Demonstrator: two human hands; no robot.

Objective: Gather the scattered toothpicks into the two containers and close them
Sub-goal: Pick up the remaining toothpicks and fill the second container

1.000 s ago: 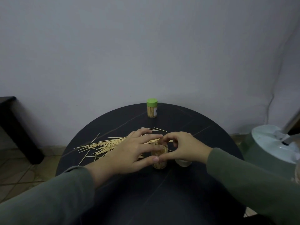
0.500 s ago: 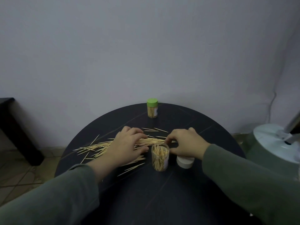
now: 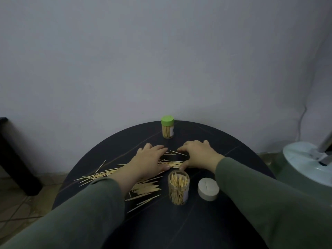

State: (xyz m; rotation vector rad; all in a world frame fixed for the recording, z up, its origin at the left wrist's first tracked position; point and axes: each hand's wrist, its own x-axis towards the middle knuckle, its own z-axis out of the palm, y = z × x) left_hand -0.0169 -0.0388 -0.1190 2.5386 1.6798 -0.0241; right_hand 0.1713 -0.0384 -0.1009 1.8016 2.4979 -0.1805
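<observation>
Both hands are lying flat with released grips on the round worktop (image 3: 206, 230): left hand (image 3: 147, 163) and right hand (image 3: 198, 155) are now bracketing the scattered toothpicks (image 3: 143, 187), having moved farther from the open container (image 3: 178, 187). Its white lid (image 3: 208, 189) is sitting beside it; the green-capped container (image 3: 167, 127) is standing near the far edge.

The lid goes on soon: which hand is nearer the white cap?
Right. The right hand lies just behind the white cap; the left hand is beyond the open jar.

No legible text; white labels on open jar (image 3: 185, 194) and green-lidded jar (image 3: 172, 130) seemingly too blurred.
</observation>
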